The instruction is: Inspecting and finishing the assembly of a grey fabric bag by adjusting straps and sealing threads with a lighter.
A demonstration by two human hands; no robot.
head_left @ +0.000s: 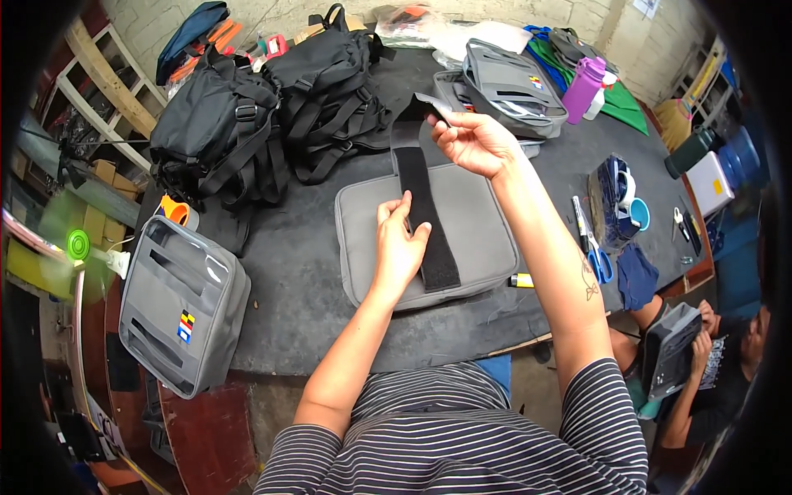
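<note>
A grey zippered fabric case [478,214] lies flat on the dark table in front of me. Across it runs a wide black hook-and-loop strap [436,243], its far end lifted off the case. My right hand [477,147] pinches that raised end between thumb and fingers, beyond the case's far edge. My left hand [398,252] rests on the strap and the case beside it, fingers and thumb apart, pressing lightly or just touching; I cannot tell which.
Black strapped bags [219,124] stand at the back left. A grey clear-windowed case [177,305] sits at the left edge, similar cases [511,82] at the back. To the right are a purple bottle [583,89], a marker [581,223] and scissors [601,260]. A person [701,371] holds another case.
</note>
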